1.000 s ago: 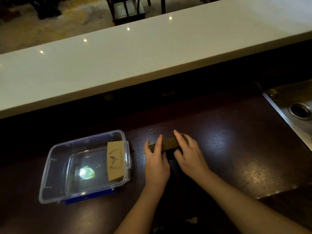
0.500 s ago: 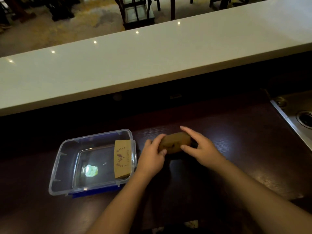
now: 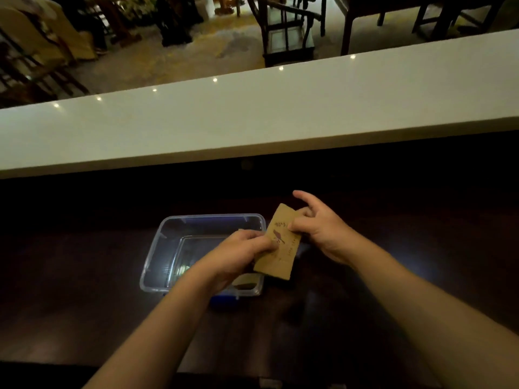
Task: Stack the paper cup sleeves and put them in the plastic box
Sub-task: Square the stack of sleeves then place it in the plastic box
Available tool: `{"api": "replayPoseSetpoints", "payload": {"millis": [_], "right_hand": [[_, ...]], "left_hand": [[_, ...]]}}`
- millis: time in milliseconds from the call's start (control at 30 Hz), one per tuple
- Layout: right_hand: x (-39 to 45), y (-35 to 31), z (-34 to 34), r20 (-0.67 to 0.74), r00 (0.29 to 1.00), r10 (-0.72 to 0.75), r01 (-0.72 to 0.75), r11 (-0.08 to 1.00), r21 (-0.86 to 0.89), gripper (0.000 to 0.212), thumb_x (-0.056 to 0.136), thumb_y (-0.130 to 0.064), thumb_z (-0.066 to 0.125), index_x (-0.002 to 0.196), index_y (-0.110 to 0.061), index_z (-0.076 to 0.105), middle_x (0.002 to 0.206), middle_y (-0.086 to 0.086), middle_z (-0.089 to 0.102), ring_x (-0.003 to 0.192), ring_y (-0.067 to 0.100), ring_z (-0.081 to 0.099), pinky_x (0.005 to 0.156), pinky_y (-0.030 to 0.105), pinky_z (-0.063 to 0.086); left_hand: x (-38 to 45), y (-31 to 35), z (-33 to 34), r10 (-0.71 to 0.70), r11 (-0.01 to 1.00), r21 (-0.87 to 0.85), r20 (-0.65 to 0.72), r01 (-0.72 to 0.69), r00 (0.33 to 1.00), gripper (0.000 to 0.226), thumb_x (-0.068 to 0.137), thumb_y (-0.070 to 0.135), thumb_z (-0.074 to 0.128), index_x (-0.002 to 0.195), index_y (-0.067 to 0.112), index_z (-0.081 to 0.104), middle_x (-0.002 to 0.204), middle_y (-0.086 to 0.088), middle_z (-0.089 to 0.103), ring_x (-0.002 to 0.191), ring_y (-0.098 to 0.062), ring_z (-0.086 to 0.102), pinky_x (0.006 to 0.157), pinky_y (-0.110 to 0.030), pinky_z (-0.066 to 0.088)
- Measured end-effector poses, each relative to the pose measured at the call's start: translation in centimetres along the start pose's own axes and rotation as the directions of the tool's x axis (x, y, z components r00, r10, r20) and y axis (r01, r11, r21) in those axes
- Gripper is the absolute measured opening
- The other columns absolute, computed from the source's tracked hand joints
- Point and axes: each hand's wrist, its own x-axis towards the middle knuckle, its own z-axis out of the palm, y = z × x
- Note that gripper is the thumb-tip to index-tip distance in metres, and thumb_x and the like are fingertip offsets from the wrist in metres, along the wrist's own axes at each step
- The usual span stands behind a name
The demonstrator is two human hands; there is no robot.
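A flat brown paper cup sleeve with a dark printed bird is held up above the right edge of the clear plastic box. My left hand pinches its left edge and my right hand pinches its upper right edge, index finger sticking out. The box sits on the dark wooden counter, with a blue lid under it. A bit of another brown sleeve shows inside the box at its near right corner, mostly hidden by my left hand.
A long white bar top runs across behind the dark counter. Beyond it are chairs and tables on a carpeted floor.
Both hands lifted the sleeve off the counter and carried it left, over the box's right edge. It now faces me flat. The camera view shifted, so the box sits nearer the centre.
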Motion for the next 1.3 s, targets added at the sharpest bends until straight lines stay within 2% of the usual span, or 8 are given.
{"api": "replayPoseSetpoints", "payload": {"millis": [133, 300, 433, 533, 633, 767, 933, 1300], "right_hand": [[1.4, -1.1, 3.8, 0.075, 0.997, 0.007, -0.003, 0.999, -0.046, 0.078, 0.078, 0.001, 0.065, 0.145, -0.017, 0.031, 0.087, 0.006, 0.062, 0.091, 0.021, 0.065, 0.089, 0.038, 0.051], [2.9, -1.2, 7.0, 0.066, 0.998, 0.012, -0.004, 0.992, -0.123, 0.077, 0.080, -0.017, 0.071, 0.145, -0.024, 0.031, 0.101, 0.008, 0.068, 0.096, 0.019, 0.068, 0.089, 0.042, 0.054], [2.4, 0.6, 6.1, -0.239, 0.971, -0.004, -0.027, 0.992, -0.127, 0.053, 0.083, -0.026, 0.066, 0.133, -0.024, 0.050, 0.085, 0.001, 0.069, 0.070, 0.006, 0.066, 0.063, 0.024, 0.053], [1.3, 3.4, 5.1, -0.386, 0.919, 0.080, -0.133, 0.985, -0.113, 0.047, 0.081, -0.023, 0.064, 0.128, -0.019, 0.056, 0.083, 0.002, 0.068, 0.073, 0.012, 0.064, 0.068, 0.033, 0.054], [0.1, 5.6, 5.8, -0.374, 0.912, 0.167, -0.229, 0.965, -0.125, 0.048, 0.080, -0.023, 0.066, 0.127, -0.019, 0.055, 0.086, 0.005, 0.067, 0.077, 0.018, 0.065, 0.071, 0.039, 0.056], [-0.8, 6.8, 7.1, -0.303, 0.928, 0.217, -0.246, 0.967, -0.060, 0.047, 0.081, -0.021, 0.067, 0.126, -0.018, 0.054, 0.088, 0.006, 0.067, 0.081, 0.017, 0.068, 0.061, 0.026, 0.053], [-1.0, 6.3, 7.6, -0.254, 0.943, 0.216, -0.227, 0.974, -0.015, 0.018, 0.084, -0.016, 0.065, 0.101, -0.021, 0.065, 0.092, 0.011, 0.070, 0.082, 0.022, 0.069, 0.064, 0.028, 0.056], [-1.0, 6.2, 7.6, -0.258, 0.948, 0.188, -0.201, 0.979, -0.024, 0.015, 0.082, -0.015, 0.065, 0.091, -0.027, 0.065, 0.081, 0.002, 0.072, 0.068, 0.007, 0.071, 0.056, 0.019, 0.053]], "left_hand": [[-0.4, -0.8, -3.1, 0.016, 0.998, -0.058, -0.049, -0.019, 0.999, 0.025, 0.086, 0.019, 0.063, 0.110, 0.012, 0.063, 0.101, -0.008, 0.073, 0.096, -0.025, 0.069, 0.086, -0.046, 0.056], [-0.7, -2.7, -7.5, 0.025, 0.985, -0.166, -0.096, -0.041, 0.995, 0.020, 0.087, 0.013, 0.062, 0.106, 0.010, 0.066, 0.095, -0.008, 0.077, 0.091, -0.023, 0.072, 0.065, -0.029, 0.058], [-0.8, -4.8, -11.2, -0.064, 0.976, -0.217, -0.188, 0.023, 0.980, 0.021, 0.087, 0.009, 0.060, 0.107, 0.007, 0.064, 0.098, -0.013, 0.075, 0.090, -0.025, 0.071, 0.070, -0.037, 0.058], [0.0, -6.5, -13.0, -0.157, 0.975, -0.192, -0.247, 0.110, 0.956, 0.023, 0.087, 0.008, 0.060, 0.111, 0.004, 0.060, 0.101, -0.016, 0.071, 0.092, -0.028, 0.069, 0.074, -0.041, 0.056], [1.2, -7.8, -13.1, -0.246, 0.963, -0.171, -0.234, 0.209, 0.941, 0.023, 0.087, 0.009, 0.062, 0.109, 0.004, 0.059, 0.101, -0.017, 0.071, 0.091, -0.029, 0.070, 0.072, -0.041, 0.057], [2.8, -8.8, -12.2, -0.323, 0.946, -0.099, -0.207, 0.309, 0.924, 0.025, 0.085, 0.014, 0.065, 0.108, 0.006, 0.059, 0.102, -0.017, 0.071, 0.090, -0.029, 0.070, 0.080, -0.047, 0.058], [3.7, -8.9, -10.8, -0.327, 0.945, -0.063, -0.215, 0.321, 0.920, 0.027, 0.086, 0.013, 0.063, 0.111, 0.007, 0.057, 0.099, -0.013, 0.069, 0.083, -0.023, 0.068, 0.053, -0.031, 0.054], [4.4, -8.6, -9.2, -0.283, 0.946, 0.065, -0.313, 0.318, 0.907, 0.008, 0.086, 0.013, 0.063, 0.094, 0.012, 0.062, 0.102, -0.014, 0.069, 0.092, -0.028, 0.066, 0.088, -0.047, 0.054]]}}
